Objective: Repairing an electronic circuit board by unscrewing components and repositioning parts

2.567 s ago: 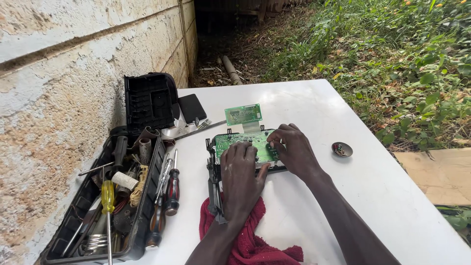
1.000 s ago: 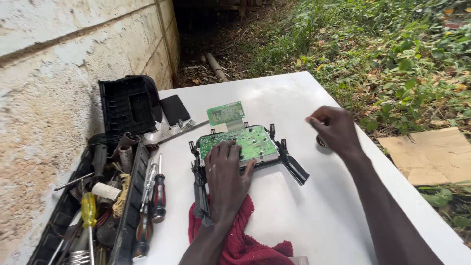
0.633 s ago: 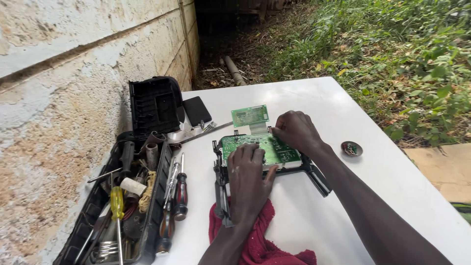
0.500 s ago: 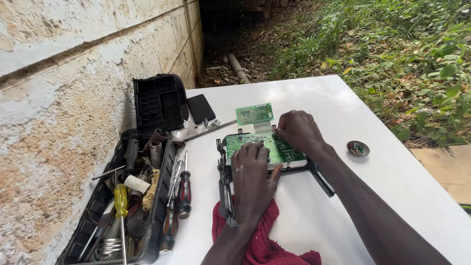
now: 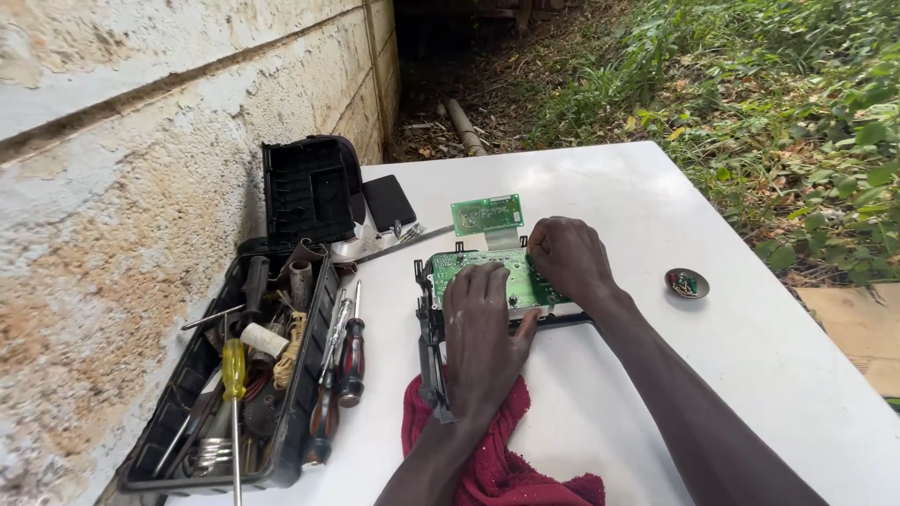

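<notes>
I see the left hand (image 5: 483,323) lying flat, palm down, on the green circuit board (image 5: 469,265) that sits in a black frame (image 5: 431,347) near the middle of the white bench (image 5: 731,375); its fingers (image 5: 473,281) are spread out straight and press on the board rather than gripping anything. The right hand (image 5: 570,258) rests at the board's far right corner with its fingers curled down onto the edge; I cannot tell whether they pinch anything small. A smaller green board (image 5: 486,214) lies just beyond, joined to the large one by a pale flat ribbon. Under the left wrist a red cloth (image 5: 497,459) spreads toward the near edge. To the left, an open black toolbox (image 5: 187,412) holds a yellow-handled screwdriver (image 5: 232,370), and a red-and-black screwdriver (image 5: 352,351) lies on its rim. A small round dish (image 5: 686,282) sits well apart to the right.
</notes>
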